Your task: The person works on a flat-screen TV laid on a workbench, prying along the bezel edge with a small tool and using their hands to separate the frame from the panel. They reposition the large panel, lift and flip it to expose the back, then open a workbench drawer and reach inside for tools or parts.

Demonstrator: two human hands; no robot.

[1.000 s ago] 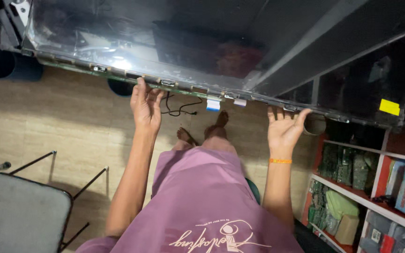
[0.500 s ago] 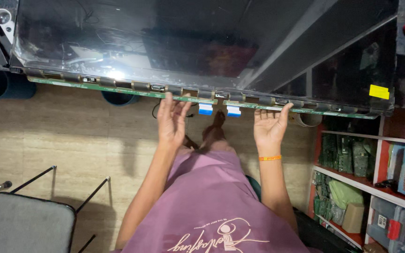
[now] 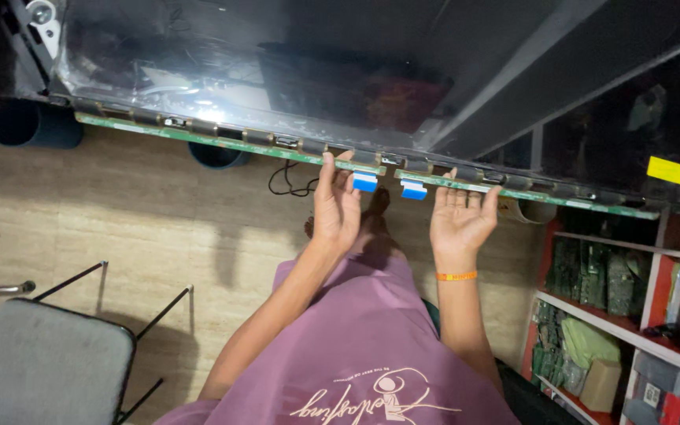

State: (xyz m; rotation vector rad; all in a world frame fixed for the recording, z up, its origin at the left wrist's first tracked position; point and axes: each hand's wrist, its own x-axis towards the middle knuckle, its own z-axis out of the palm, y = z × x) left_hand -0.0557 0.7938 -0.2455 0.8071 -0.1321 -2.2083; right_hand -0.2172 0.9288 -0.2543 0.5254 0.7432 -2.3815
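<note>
We see a big dark panel filling the top of the view, glossy, its near edge running from 9 o'clock down toward 3 o'clock.

Along that edge, a thin green board strip.

Left hand: palm up under the strip, fingers spread and raised, tips touching the edge at about 12 o'clock of the hand. Grip wide, closed on nothing.

Right hand: just beside the left, at its 3 o'clock. Palm also up, fingers fanned, tips against the strip's underside. Wide too; holding nothing, only pressing or propping.

Two blue cable tabs hang off the strip between the hands; one lies right at the left fingertips, the other near the right hand's thumb side.

Orange band on the right wrist.

Black cord looped on the floor at 9 o'clock of the left hand.

Grey chair at 7 o'clock of the view.

Shelves with boxes and green boards at 4 o'clock.

Yellow sticker on the panel at 3 o'clock.
</note>
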